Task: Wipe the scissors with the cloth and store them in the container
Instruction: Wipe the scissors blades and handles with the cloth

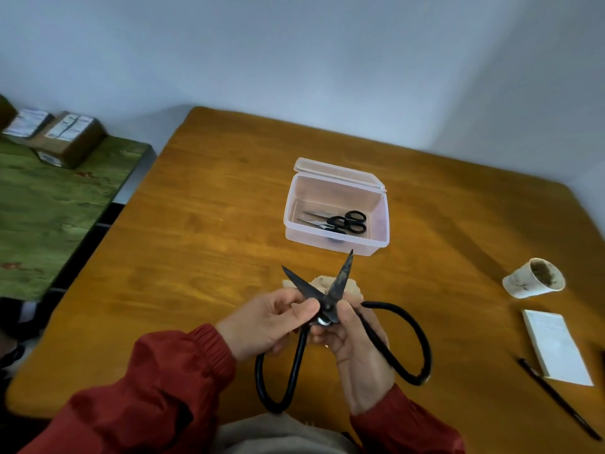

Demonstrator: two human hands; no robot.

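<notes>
Large black scissors (340, 280) with big loop handles are held above the wooden table (203, 224), blades spread and pointing away from me. My left hand (268, 322) pinches them at the pivot, thumb on the left blade's base. My right hand (353, 348) grips the right handle just below the pivot. A beige cloth (322, 282) lies on the table behind the blades, mostly hidden by my hands. The clear plastic container (376, 234) stands open further back, with two small black-handled scissors (347, 221) lying inside.
At the right sit a tilted paper cup (533, 278) with brown residue, a white notepad (556, 347) and a black pen (556, 398). A green surface (49, 208) with cardboard boxes (68, 139) stands to the left. My red sleeves fill the near edge.
</notes>
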